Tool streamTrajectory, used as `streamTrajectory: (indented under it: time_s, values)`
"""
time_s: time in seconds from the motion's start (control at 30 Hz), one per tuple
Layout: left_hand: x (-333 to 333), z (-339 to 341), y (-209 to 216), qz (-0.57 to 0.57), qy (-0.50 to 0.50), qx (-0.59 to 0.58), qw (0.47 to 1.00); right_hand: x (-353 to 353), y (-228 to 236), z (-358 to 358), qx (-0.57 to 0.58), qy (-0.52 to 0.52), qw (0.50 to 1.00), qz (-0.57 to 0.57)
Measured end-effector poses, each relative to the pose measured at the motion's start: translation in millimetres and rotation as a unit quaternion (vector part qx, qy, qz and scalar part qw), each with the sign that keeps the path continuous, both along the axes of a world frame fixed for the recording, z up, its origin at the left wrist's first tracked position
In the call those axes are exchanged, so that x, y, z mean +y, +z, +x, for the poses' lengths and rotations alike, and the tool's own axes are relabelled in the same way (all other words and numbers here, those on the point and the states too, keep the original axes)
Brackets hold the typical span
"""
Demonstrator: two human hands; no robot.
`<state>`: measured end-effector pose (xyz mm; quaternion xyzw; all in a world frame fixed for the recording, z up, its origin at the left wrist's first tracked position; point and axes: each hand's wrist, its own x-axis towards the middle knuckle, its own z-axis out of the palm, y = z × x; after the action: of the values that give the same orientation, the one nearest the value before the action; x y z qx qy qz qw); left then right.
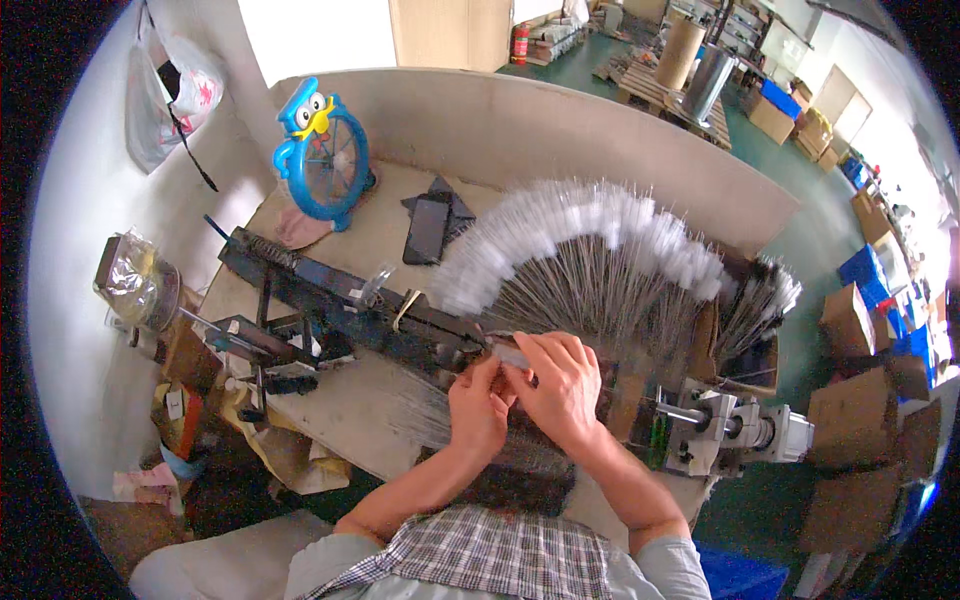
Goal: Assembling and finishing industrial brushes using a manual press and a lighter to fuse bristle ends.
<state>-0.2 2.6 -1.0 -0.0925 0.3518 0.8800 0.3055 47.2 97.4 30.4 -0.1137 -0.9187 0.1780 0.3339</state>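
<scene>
My left hand (478,412) and my right hand (560,385) meet at the near end of a long black metal machine (345,305). Both are closed, fingertips pinched together around a small whitish piece (512,355), which looks like a bristle tuft. The fingers hide most of it, so its full shape cannot be made out. Just beyond my hands lies a wide fan of thin wire-stemmed brushes (600,225) with white bristle ends. Loose thin wires (405,405) lie on the table to the left of my left hand.
A blue cartoon-duck fan (325,160) and a dark phone (428,230) sit at the back. To the right are a box of dark, pale-tipped brushes (755,315) and a motor unit with a shaft (735,432). A raised board (560,120) edges the table. Cartons (850,420) stand farther right.
</scene>
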Motion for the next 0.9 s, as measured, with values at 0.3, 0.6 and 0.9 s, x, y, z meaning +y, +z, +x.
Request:
streamTrajectory:
  time_s: [0.3,0.6,0.9]
  values:
    - [0,2,-3,0.015,0.007,0.015,1.0,8,5,12,-0.003,0.027,0.999,0.035]
    - [-1,0,-5,0.007,-0.017,0.046,0.999,13,17,15,0.012,0.036,0.999,0.016]
    - [-10,1,1,-0.017,-0.065,0.006,0.998,23,7,38,-0.084,0.049,0.995,0.028]
